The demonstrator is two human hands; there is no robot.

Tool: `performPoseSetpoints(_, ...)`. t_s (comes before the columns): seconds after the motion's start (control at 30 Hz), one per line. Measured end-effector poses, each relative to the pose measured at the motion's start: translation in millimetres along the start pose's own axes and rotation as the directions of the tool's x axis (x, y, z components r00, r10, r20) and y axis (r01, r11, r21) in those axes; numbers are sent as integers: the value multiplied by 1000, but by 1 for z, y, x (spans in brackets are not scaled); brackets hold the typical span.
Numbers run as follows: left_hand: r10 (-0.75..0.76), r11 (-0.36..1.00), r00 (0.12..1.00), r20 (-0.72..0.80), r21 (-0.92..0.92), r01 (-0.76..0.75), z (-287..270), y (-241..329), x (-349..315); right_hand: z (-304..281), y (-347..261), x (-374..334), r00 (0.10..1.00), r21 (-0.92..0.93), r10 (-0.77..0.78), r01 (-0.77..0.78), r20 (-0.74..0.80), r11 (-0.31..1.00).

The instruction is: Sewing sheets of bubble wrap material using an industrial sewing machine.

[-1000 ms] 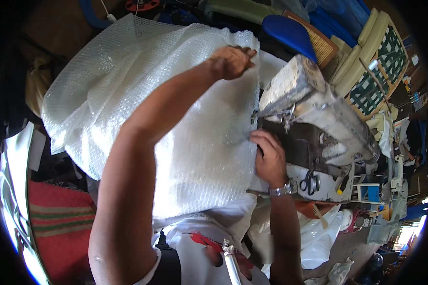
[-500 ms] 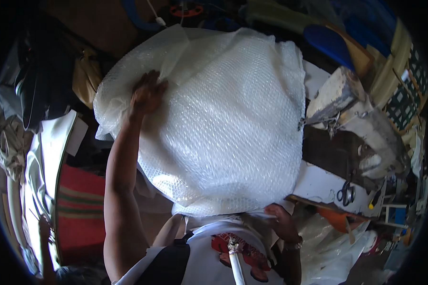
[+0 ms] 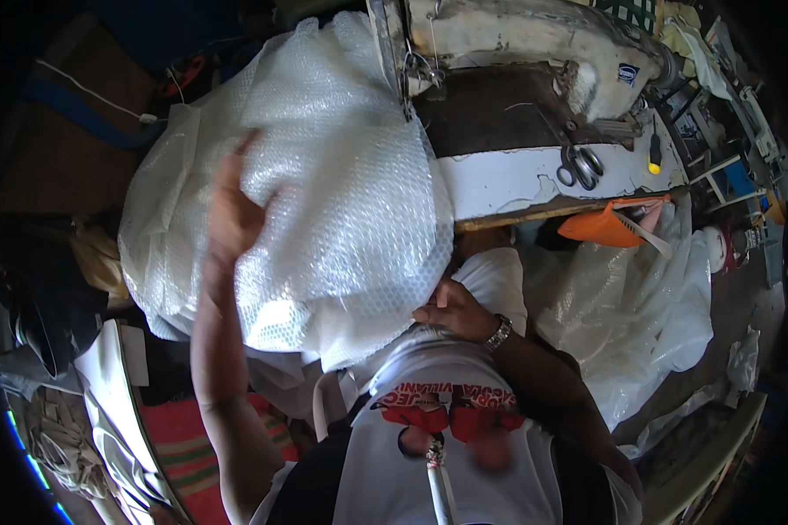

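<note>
A big, bulging sheet of bubble wrap (image 3: 333, 192) lies in front of me, its near edge against my shirt. My left hand (image 3: 235, 210) is over its left part, fingers apart and somewhat blurred; whether the palm presses on the wrap I cannot tell. My right hand (image 3: 453, 312), with a metal watch (image 3: 499, 332) on its wrist, is closed at the near right edge of the wrap, thumb and fingers pinching it. What lies under the wrap is hidden.
A worn sewing machine (image 3: 517, 39) stands at the back right on a white table (image 3: 499, 182). Black scissors (image 3: 580, 164) and a yellow-tipped screwdriver (image 3: 654, 157) lie there. Below hang an orange pouch (image 3: 602, 226) and clear plastic sheeting (image 3: 626, 324). Striped red cloth (image 3: 184, 437) is at left.
My view has swung right, so the bubble wrap sits further left and the sewing machine shows more fully. My left hand has shifted toward me on the wrap; my right hand stays at its near edge.
</note>
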State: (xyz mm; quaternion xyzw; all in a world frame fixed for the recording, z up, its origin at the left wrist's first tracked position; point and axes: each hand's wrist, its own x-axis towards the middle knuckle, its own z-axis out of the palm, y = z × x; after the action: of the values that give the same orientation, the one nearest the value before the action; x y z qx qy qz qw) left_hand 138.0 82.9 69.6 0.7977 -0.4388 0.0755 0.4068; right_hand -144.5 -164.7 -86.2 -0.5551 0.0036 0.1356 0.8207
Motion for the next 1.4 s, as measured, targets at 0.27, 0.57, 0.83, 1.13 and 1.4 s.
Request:
performPoseSetpoints(0.27, -64, 976, 998, -28, 209, 68, 18, 99, -119, 3, -9, 0, 995, -194, -94, 87, -27, 977)
performPoseSetpoints(0.57, -544, 431, 633, -551, 464, 774, -72, -33, -138, -12, 65, 0, 835, -835, 12, 550, 550, -16)
performPoseSetpoints(0.83, 228, -443, 969, 95, 896, 17, -148, -200, -181, 37, -1, -21, 859, 27, 247, -289, 448, 957)
performPoseSetpoints(1.13, -38, 890, 999, 32, 456, 20, -7, 27, -50, 9, -8, -51, 959, -832, 281, -176, -25, 526)
performPoseSetpoints(1.4, 25, 818, 941, 337, 535, -213, 91, 143, -57, -6, -1, -76, 981, -814, 167, -19, 96, 580)
